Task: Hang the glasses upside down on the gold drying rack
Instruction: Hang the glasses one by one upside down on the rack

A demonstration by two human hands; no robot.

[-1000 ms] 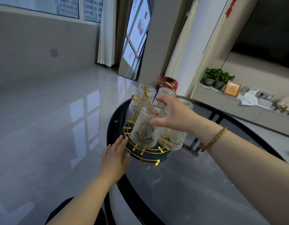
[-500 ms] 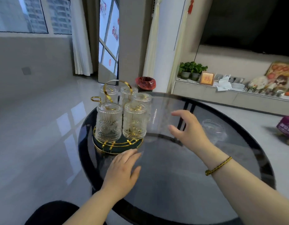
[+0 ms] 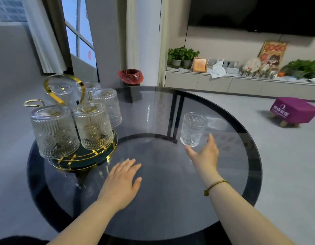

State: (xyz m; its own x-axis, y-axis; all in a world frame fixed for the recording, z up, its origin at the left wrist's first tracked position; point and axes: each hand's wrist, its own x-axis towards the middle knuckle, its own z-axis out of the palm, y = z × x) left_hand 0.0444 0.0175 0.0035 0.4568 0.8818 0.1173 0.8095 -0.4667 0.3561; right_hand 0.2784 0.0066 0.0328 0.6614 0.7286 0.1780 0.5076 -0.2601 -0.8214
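Observation:
The gold drying rack (image 3: 93, 157) with a dark green base stands at the left of the round glass table (image 3: 162, 209). Several ribbed clear glasses (image 3: 54, 131) hang upside down on it, and one gold peg (image 3: 32, 103) at the far left is bare. One more ribbed glass (image 3: 193, 129) stands upright on the table's right side. My right hand (image 3: 204, 154) is at its base, thumb to the left and fingers to the right, spread and not closed on it. My left hand (image 3: 123, 181) lies flat and open on the table beside the rack's base.
The table's dark rim (image 3: 255, 165) curves close behind the upright glass. Beyond the table are a red-lined bin (image 3: 131, 76), a purple stool (image 3: 292, 110) and a low cabinet (image 3: 224, 84) with potted plants and clutter.
My right hand left the glass on the rack and swept right to the upright glass. My left hand slid from the rack's base onto the table. The view swung right.

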